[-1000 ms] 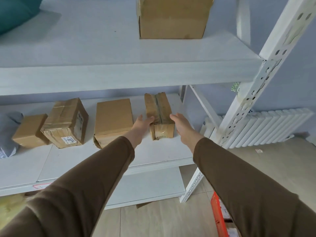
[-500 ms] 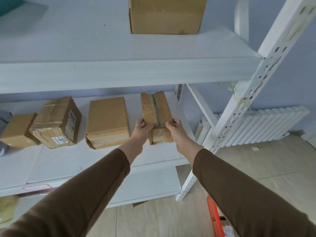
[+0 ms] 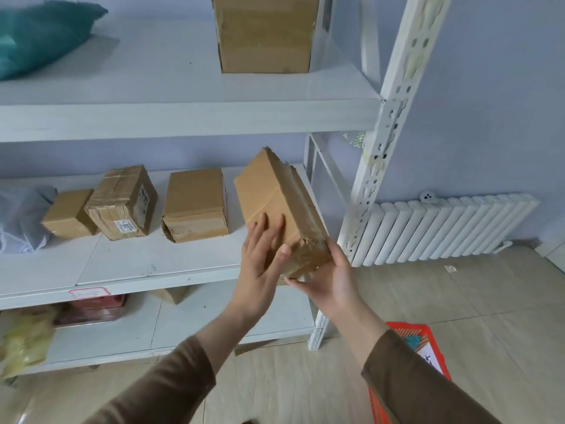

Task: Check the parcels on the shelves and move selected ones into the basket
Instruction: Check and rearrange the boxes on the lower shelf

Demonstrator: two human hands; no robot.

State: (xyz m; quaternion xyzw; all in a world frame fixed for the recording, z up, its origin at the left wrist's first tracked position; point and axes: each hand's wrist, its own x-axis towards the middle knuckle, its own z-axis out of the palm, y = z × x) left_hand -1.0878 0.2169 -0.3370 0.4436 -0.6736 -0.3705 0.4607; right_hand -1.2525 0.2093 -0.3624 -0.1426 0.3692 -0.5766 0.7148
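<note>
A long worn cardboard parcel (image 3: pixel 272 191) is lifted off the middle shelf (image 3: pixel 128 264) and tilted up on end. My left hand (image 3: pixel 261 270) lies flat against its near left face. My right hand (image 3: pixel 328 278) cups its taped lower end from below. Three more cardboard parcels stay on the middle shelf: a plain one (image 3: pixel 195 205), a taped one with a label (image 3: pixel 123 203) and a small one (image 3: pixel 67 214). The orange basket (image 3: pixel 423 344) stands on the floor at the lower right, partly hidden by my right sleeve.
A big box (image 3: pixel 264 32) and a teal bag (image 3: pixel 39 35) sit on the top shelf. A grey bag (image 3: pixel 21 218) lies at the middle shelf's left end. The white shelf post (image 3: pixel 382 142) and a radiator (image 3: pixel 449 228) stand to the right. Bags fill the bottom shelf.
Both hands closed on the long parcel, pulled it off the middle shelf toward me and tipped it up on end. The view has pulled back.
</note>
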